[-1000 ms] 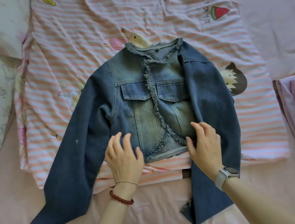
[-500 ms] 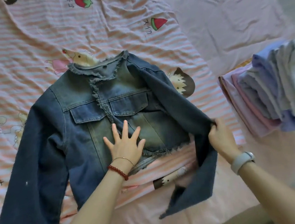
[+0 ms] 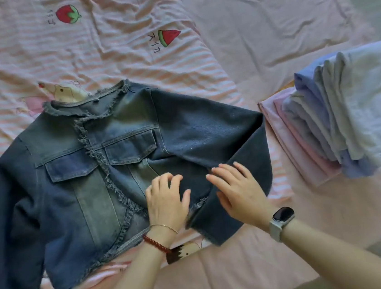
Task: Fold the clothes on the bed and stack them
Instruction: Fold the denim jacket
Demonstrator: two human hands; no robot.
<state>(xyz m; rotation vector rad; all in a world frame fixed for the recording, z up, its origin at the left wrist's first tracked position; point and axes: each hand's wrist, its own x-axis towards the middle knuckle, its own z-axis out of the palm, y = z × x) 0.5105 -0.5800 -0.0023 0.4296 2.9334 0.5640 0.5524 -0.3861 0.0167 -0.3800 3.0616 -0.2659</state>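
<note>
- Denim jacket lies face up on the striped sheet of the bed, collar toward the far side, frayed hem toward you.
- Your right hand lies flat on the right sleeve, which is folded across the jacket's lower front; its fingers are straight and slightly spread, pressing the cloth and clamped on nothing.
- Your left hand rests beside it on the jacket front, its fingers loosely bent with the tips on the denim; whether they pinch a fold you cannot tell from this view.
- The left sleeve lies unfolded, running off toward the near left edge of the view.
- The stack of folded clothes sits well apart to your right, near the bed's edge.
- Risk, as a judgement: denim is stiff, so the folded sleeve may spring open once you lift your palm, because nothing else holds the crease.
- The cuff end overhangs the hem toward you; if you leave it, the bundle will likely come out lopsided and sit badly on the stack.
- The sheet beneath is wrinkled and loose, so dragging the jacket could bunch it and skew your fold.
- The stack leans in layers; setting heavy denim on top off-centre could tip it.
</note>
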